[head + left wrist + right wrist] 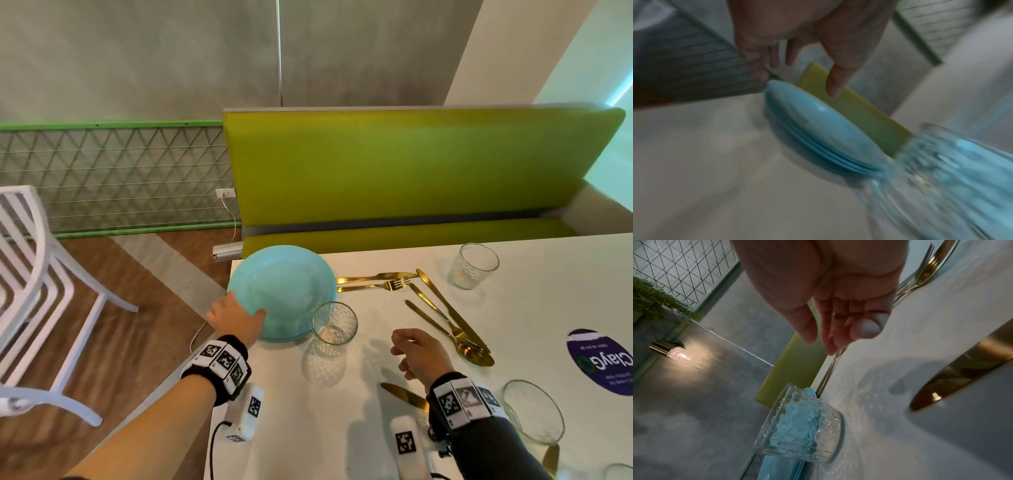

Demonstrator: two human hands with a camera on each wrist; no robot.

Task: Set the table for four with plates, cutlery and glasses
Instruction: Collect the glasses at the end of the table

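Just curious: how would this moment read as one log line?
left hand: grips plate stack rim | right hand: empty, over table | cutlery, glasses: unsorted

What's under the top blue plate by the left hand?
More blue plates: the left wrist view shows several stacked rims beneath the top plate. The exact count is unclear, and whatever lies under the stack on the table is covered.

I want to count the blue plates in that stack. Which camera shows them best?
The left wrist view: it looks at the plates edge-on, so the separate stacked rims show, though blurred, too blurred for a sure count. The head view shows only the top plate's face, with the left hand at its rim. The right wrist view shows just a sliver behind a glass.
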